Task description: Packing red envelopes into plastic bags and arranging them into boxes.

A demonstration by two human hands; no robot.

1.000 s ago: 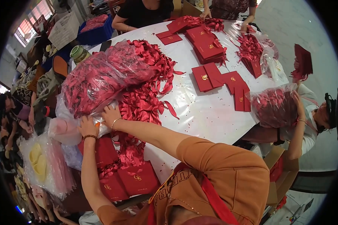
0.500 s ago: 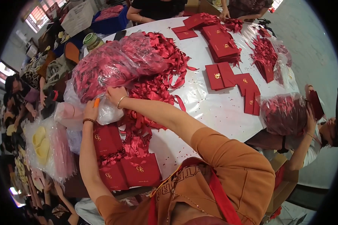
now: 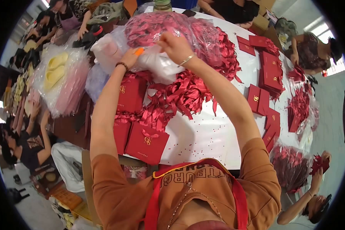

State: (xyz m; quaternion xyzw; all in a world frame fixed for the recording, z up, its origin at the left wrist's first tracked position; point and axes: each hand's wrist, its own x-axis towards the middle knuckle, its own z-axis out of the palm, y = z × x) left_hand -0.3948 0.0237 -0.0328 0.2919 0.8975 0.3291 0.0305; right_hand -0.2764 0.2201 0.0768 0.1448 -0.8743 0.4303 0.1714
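Note:
My left hand (image 3: 129, 59) is closed at the edge of a crumpled whitish plastic bag (image 3: 157, 65), and a small orange piece (image 3: 139, 51) shows at its fingertips. Just above the same bag, my right hand (image 3: 176, 48) is raised with its fingers curled together; what they grip is hidden. Behind both hands lies a large clear bag of red ribbons (image 3: 153, 28). Loose red ribbons (image 3: 188, 92) spill out below my right wrist. Red paper gift bags with ribbon handles (image 3: 146, 142) are stacked under and beside my left forearm.
Further red paper bags (image 3: 271, 73) lie along the right of the white table (image 3: 207, 134). A jar (image 3: 163, 5) stands at the back. At left is a clear bag with yellow slippers (image 3: 56, 71). Co-workers sit around; one at lower right holds a red piece (image 3: 320, 163).
My view has turned, so the table sits differently. My right hand has lifted away from the ribbon bag and my left hand; the left hand stays by the whitish bag with the orange piece.

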